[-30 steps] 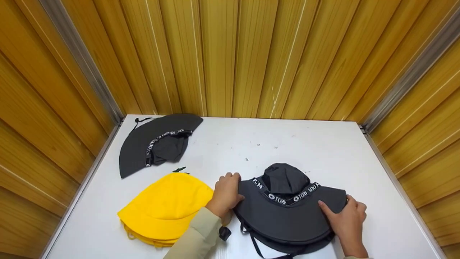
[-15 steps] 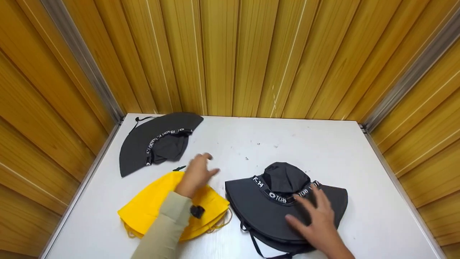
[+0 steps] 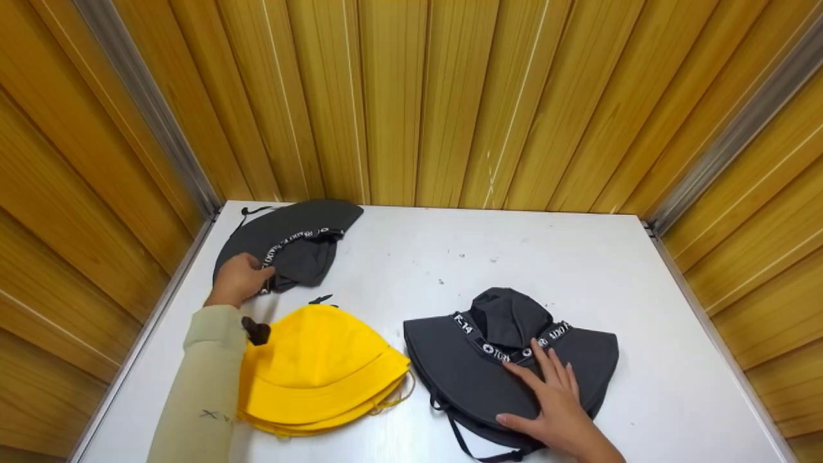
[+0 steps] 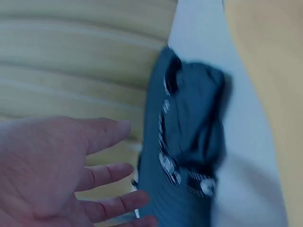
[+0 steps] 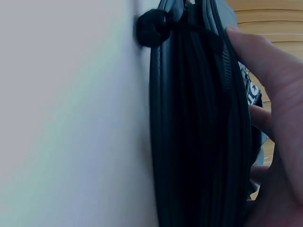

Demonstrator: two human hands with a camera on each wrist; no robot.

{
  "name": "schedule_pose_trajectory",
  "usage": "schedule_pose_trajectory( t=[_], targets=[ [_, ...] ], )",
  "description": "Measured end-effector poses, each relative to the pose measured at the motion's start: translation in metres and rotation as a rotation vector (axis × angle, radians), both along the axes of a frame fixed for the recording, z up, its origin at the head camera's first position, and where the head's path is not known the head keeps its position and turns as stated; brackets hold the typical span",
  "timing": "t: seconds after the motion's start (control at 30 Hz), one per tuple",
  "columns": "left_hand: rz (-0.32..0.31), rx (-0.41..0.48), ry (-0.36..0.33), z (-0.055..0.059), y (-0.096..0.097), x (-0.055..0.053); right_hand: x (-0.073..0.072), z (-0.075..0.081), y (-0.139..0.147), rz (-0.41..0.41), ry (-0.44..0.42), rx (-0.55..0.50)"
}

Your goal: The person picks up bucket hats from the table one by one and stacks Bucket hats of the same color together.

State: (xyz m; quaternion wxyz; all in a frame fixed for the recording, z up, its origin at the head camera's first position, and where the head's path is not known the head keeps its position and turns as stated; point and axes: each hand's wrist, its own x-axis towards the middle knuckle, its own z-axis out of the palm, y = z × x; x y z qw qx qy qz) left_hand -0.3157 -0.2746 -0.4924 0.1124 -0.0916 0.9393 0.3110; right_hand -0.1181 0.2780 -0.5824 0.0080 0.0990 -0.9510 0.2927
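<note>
At the back left lies a dark grey sun hat (image 3: 302,218), its wide brim folded flat and a black band with white lettering round the crown. My left hand (image 3: 239,280) is over the left end of that brim; the left wrist view shows its fingers loosely extended beside the hat (image 4: 194,118), with nothing between them. On the front right, several dark grey hats (image 3: 463,373) appear stacked, layered brims showing in the right wrist view. My right hand (image 3: 556,405) rests on the top brim, fingers spread, thumb (image 5: 255,49) against its face.
Stacked yellow bucket hats (image 3: 321,360) lie between the two grey groups, close to my left sleeve (image 3: 199,379). A black chin strap (image 3: 460,437) trails from the right stack. Wood-look panel walls (image 3: 450,103) bound the white table (image 3: 411,257) at back and sides.
My left hand has left the right-hand stack and crossed over the yellow hats to the back-left grey hat. My right hand has shifted from the stack's right edge onto its top brim.
</note>
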Motion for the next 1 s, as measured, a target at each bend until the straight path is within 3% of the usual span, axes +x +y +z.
schedule_pose_trajectory(
  t=[0.1, 0.27, 0.43, 0.67, 0.9, 1.0],
  targets=[
    [0.044, -0.020, -0.065, -0.013, -0.019, 0.001, -0.003, 0.000, 0.001, 0.001, 0.006, -0.001],
    [0.189, 0.043, -0.187, -0.032, -0.039, 0.010, -0.005, -0.001, 0.001, 0.009, 0.012, -0.003],
    [0.342, 0.160, -0.155, -0.040, -0.048, 0.015, -0.003, -0.004, 0.001, 0.004, 0.016, -0.012],
    [0.498, 0.546, -0.078, -0.045, -0.055, 0.012, -0.002, -0.004, 0.001, -0.001, 0.010, -0.018],
    [0.647, 0.889, -0.113, -0.046, -0.056, 0.009, 0.000, -0.003, 0.000, 0.002, 0.023, -0.019],
    [0.697, 0.995, -0.130, -0.043, -0.052, 0.006, 0.000, -0.003, 0.000, 0.003, 0.027, -0.017]
  ],
)
